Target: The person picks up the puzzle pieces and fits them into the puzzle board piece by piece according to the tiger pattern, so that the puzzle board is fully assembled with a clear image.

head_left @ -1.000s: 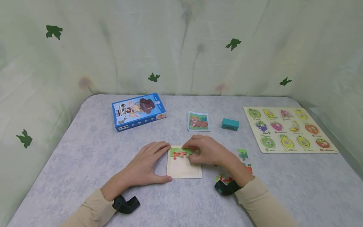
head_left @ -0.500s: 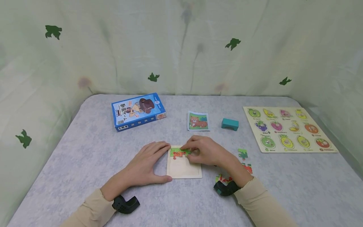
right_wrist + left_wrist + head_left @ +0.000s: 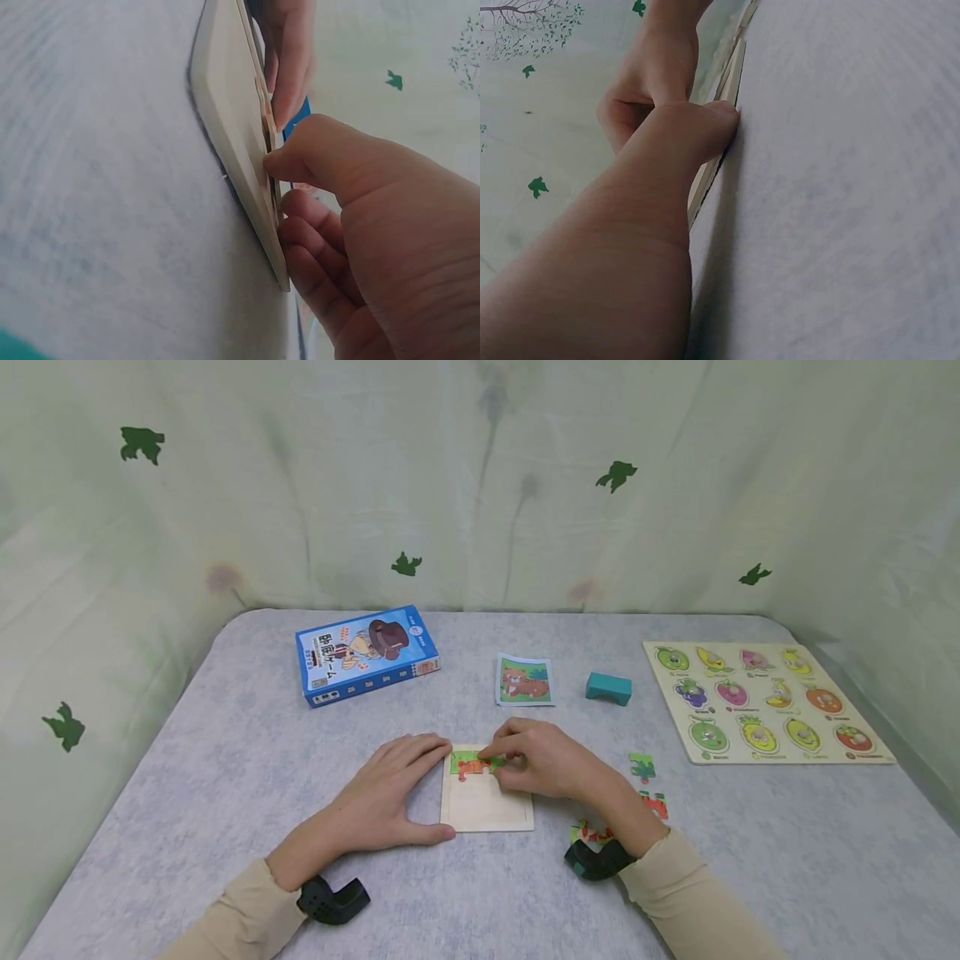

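A square wooden puzzle board lies on the table in the head view. Joined jigsaw pieces, green with an orange-brown figure, run along its far side. My left hand rests at the board's left edge, forefinger at the far corner and thumb at the near one. Over the far right of the board, my right hand pinches a green-and-brown puzzle piece, partly hidden by its fingers. In the right wrist view, the thumb and fingertips sit right at the board's upper face.
Loose puzzle pieces lie right of the board, some partly behind the right wrist. Beyond stand a bear picture card, a teal block and a blue game box. A fruit puzzle board lies at right.
The right fingers shift slightly left with the piece, which now sits snug against the joined pieces. The left hand stays still.
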`<move>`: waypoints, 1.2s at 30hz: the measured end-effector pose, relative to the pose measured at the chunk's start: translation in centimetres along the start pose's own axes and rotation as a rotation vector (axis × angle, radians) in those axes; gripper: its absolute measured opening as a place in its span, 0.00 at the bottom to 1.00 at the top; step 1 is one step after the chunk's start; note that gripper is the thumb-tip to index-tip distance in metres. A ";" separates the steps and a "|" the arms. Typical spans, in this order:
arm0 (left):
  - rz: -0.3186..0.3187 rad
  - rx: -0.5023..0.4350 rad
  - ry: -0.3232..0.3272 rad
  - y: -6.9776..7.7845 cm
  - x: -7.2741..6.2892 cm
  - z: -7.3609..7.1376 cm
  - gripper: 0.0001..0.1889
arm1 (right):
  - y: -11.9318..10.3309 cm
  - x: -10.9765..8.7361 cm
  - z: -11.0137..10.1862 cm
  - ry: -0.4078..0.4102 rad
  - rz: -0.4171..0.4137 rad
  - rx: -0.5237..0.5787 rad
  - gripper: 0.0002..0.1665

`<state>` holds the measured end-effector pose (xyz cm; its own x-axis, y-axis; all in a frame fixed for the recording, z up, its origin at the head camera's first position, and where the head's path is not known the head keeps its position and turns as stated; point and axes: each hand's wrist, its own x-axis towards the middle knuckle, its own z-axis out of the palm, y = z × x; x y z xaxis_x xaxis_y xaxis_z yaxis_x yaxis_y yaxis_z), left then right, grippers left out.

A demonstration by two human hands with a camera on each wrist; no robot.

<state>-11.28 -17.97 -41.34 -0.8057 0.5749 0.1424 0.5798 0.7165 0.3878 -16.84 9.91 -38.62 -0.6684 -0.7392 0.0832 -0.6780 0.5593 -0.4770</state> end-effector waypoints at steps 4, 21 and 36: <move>-0.001 -0.005 -0.002 0.0 0.0 0.0 0.56 | 0.0 0.0 0.0 0.005 0.004 -0.001 0.19; 0.000 -0.005 0.013 -0.2 -0.1 0.1 0.55 | -0.7 -0.3 0.1 -0.007 -0.008 -0.094 0.17; -0.018 -0.020 -0.007 0.0 -0.1 -0.1 0.55 | -1.0 -2.2 0.4 -0.010 -0.059 -0.162 0.22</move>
<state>-11.25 -18.03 -41.28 -0.8150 0.5649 0.1290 0.5628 0.7187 0.4083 -14.52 10.80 -38.70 -0.6233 -0.7759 0.0974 -0.7570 0.5674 -0.3241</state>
